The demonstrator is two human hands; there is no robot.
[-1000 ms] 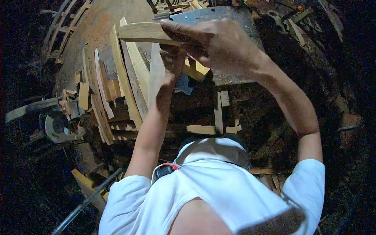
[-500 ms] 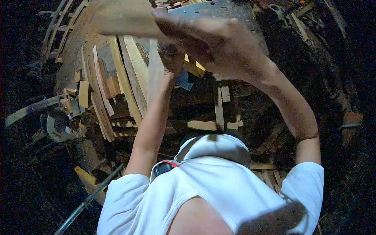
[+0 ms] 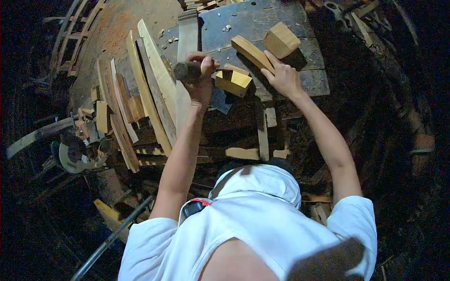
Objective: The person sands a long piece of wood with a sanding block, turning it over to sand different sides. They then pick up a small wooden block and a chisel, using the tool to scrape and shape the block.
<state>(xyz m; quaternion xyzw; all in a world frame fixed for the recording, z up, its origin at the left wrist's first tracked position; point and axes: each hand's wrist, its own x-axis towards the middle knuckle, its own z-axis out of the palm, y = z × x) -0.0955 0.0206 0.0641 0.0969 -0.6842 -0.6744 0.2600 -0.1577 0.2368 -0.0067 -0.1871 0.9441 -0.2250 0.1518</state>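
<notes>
Head view: left hand [image 3: 200, 77] is closed round a dark tool handle [image 3: 183, 71], held just beside the yellow block [image 3: 233, 82]. Right hand [image 3: 283, 77] is laid open, fingertips on the curved wood piece [image 3: 251, 52], probably to pin it to the desk [image 3: 262, 18]. Wedge block [image 3: 281, 40] is parked just behind. No container is seen; curved slats [image 3: 150, 89] are stacked loose at left.

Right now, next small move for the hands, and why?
Probably close the right hand around the curved wood piece: its fingers only touch one end on the bench, while the left hand grips a dark tool handle.
</notes>
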